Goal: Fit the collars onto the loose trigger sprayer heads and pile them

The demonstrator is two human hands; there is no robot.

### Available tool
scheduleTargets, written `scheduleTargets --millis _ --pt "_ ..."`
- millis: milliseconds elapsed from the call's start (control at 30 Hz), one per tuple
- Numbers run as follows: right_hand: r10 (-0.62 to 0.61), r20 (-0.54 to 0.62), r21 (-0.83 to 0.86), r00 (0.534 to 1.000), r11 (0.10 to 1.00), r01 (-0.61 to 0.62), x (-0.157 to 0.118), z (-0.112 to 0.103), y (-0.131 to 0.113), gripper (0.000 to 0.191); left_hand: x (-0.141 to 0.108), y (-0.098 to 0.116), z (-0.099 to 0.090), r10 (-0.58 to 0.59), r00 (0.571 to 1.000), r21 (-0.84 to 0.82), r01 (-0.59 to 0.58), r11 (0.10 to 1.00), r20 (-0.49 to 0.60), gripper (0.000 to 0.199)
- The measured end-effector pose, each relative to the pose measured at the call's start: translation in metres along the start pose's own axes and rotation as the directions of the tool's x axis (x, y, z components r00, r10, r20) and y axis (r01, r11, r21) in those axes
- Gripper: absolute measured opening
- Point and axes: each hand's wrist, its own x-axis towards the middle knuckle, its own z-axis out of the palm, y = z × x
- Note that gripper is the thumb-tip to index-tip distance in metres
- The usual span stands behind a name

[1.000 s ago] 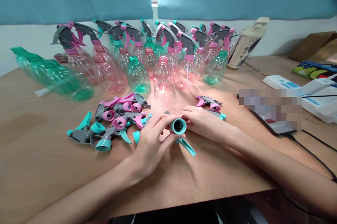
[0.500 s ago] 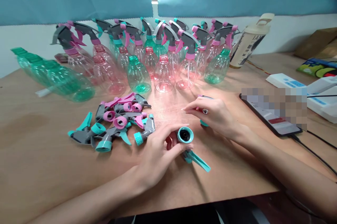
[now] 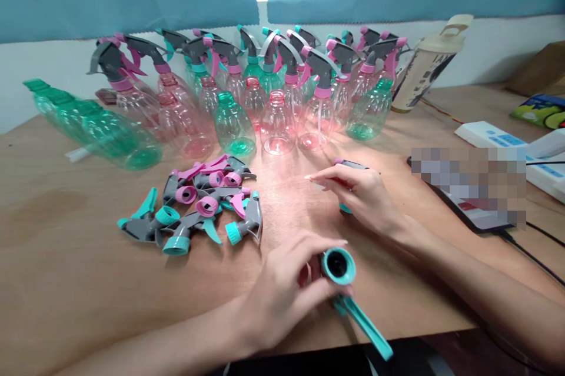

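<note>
Near the table's front edge, my left hand point(image 3: 293, 288) grips a teal and grey spray head point(image 3: 339, 266), its round collar facing up and its teal trigger pointing down to the right. My right hand point(image 3: 357, 193) hovers farther back, thumb and forefinger close together; whether anything small is between them cannot be made out. Partly hidden behind that hand, a spray head with a pink tip point(image 3: 348, 163) and some teal shows. A pile of pink, teal and grey spray heads point(image 3: 206, 206) lies to the left of my hands.
Several clear pink and green bottles point(image 3: 277, 129) stand at the back, many with spray heads on. Green bottles point(image 3: 106, 135) lean at the left. On the right are a phone point(image 3: 468, 199) with a cable, a white power strip point(image 3: 498, 137) and a cream tumbler point(image 3: 426, 70).
My left hand has moved toward the front edge and to the right with the teal spray head. My right hand has barely moved. The view has shifted slightly.
</note>
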Motion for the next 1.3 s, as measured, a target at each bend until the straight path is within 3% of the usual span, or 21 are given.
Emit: scheduleTargets --millis 100,200,367,500,800,1033,1200,1300 --pt "0.078 0.069 0.11 0.995 0.99 -0.086 0.0 0.002 0.001 0.023 0.009 -0.009 -0.007 -0.122 0.987 0.001 0.123 0.992 -0.105 0.028" --pt "0.146 0.115 0.264 0.983 0.949 -0.172 0.0 0.002 -0.004 0.025 0.017 -0.016 -0.014 -0.147 0.975 0.009 0.151 0.989 -0.166 0.025" --pt "0.293 0.146 0.567 0.945 0.758 -0.323 0.003 0.001 -0.018 0.026 0.022 -0.016 -0.019 -0.152 0.965 0.075 0.171 0.982 -0.212 0.022" --pt "0.32 0.227 0.635 0.92 0.667 -0.389 0.001 0.0 -0.026 0.031 0.025 -0.014 -0.019 -0.143 0.962 0.101 0.17 0.98 -0.231 0.025" --pt "0.259 0.291 0.547 0.921 0.744 -0.383 -0.005 -0.001 -0.028 0.035 0.022 -0.015 -0.018 -0.068 0.975 0.137 0.098 0.986 -0.213 0.024" --pt "0.192 0.183 0.508 0.964 0.821 -0.26 -0.004 -0.005 -0.033 0.025 0.02 -0.016 -0.018 -0.027 0.978 0.14 0.057 0.988 -0.208 0.029" --pt "0.133 0.036 0.477 0.99 0.869 -0.134 -0.003 -0.019 -0.043 0.018 0.018 -0.015 -0.019 -0.005 0.982 0.161 0.036 0.986 -0.187 0.028" --pt "-0.005 0.12 0.326 0.993 0.945 -0.035 -0.002 -0.028 -0.049 0.023 0.017 -0.015 -0.02 0.014 0.984 0.165 0.016 0.986 -0.18 0.029"
